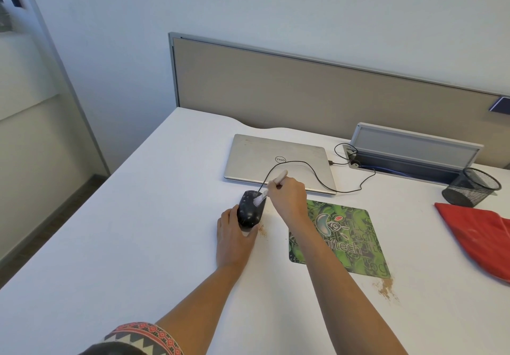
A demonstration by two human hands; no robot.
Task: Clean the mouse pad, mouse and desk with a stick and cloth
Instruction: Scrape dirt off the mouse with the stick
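Mouse (248, 211), black and wired, sat near the middle of the white surface (138, 230), close to the green mouse pad (339, 238) but apart from it. The left hand (234, 233) held the mouse from the near side, with the fingers curled around its body. The right hand (288, 197) pinched a pale stick (279, 177) in its fingers, and the white tip touched the top of the mouse. A red cloth (477, 236) lay at the right edge of the surface. Brown crumbs (385, 288) lay beside the pad, toward the near edge. A closed laptop (278, 161) lay toward the far edge.
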